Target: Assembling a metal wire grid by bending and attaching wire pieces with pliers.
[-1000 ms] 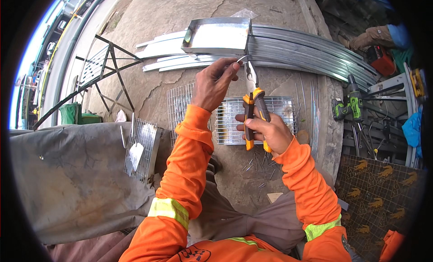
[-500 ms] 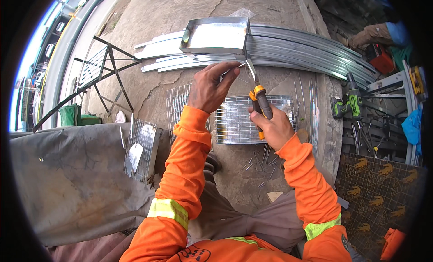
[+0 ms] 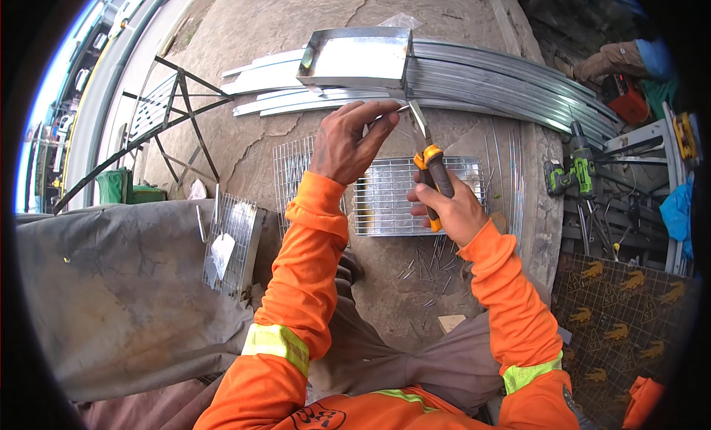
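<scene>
My left hand [image 3: 346, 142] is closed in a pinch on a thin, light metal piece [image 3: 403, 108], mostly hidden by the fingers. Its visible end lies close to the jaws of the pliers [image 3: 429, 154]; I cannot tell whether they grip it. My right hand [image 3: 458, 211] wraps round the yellow and grey handles, jaws pointing away from me. Below the hands, on the ground, lies a wire mesh grid [image 3: 378, 208] with shiny sheet metal under it. Just beyond the hands, an open sheet metal box [image 3: 352, 80] rests on long metal channels [image 3: 496, 78].
Cut wire bits [image 3: 426, 263] lie scattered on the concrete. A green cordless drill [image 3: 581, 167] is at the right, near a metal frame [image 3: 670, 185]. A black steel frame [image 3: 189, 111] stands left, beyond a grey tarp [image 3: 126, 289]. Part of another person [image 3: 615, 60] shows far right.
My right hand and the pliers have shifted slightly right and toward me, with the right fingers a little looser on the handles. My left hand has hardly moved.
</scene>
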{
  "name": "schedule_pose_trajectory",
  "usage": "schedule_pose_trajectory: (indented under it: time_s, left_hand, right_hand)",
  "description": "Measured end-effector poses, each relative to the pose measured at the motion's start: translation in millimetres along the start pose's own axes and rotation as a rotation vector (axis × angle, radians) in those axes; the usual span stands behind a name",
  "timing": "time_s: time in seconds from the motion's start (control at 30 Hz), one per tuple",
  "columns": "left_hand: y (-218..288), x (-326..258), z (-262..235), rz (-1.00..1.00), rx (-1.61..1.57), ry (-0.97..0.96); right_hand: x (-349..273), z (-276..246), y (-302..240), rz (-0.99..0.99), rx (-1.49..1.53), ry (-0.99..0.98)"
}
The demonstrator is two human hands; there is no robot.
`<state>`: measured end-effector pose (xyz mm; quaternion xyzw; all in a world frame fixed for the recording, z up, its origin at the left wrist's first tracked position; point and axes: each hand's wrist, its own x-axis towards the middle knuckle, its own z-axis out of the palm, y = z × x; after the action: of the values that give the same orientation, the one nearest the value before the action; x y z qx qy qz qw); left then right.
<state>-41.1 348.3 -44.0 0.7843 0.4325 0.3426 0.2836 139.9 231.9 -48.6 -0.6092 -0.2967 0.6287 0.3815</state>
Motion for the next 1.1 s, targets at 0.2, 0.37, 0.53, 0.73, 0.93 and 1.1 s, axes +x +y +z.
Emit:
schedule_pose_trajectory:
  time_s: [0.2, 0.37, 0.53, 0.73, 0.93, 1.1]
  left_hand:
    - [11, 4, -3, -0.091, -0.209, 0.041]
    - [37, 0, 11, 0.012, 0.198, 0.161]
    - [38, -1, 13, -0.022, 0.231, 0.210]
    - [38, -1, 8, -0.105, 0.158, 0.194]
    - [36, -2, 3, -0.052, 0.136, 0.249]
    - [34, -2, 3, 0.013, 0.064, 0.325]
  right_hand:
    - [-5, 0, 2, -0.099, -0.117, -0.065]
    - [-11, 10, 15, -0.258, -0.215, 0.000]
    - [-18, 12, 13, -0.256, -0.200, -0.027]
    - [-19, 14, 15, -0.309, -0.164, -0.066]
    - [-24, 21, 13, -0.332, -0.123, -0.093]
    - [-29, 25, 13, -0.347, -0.121, -0.116]
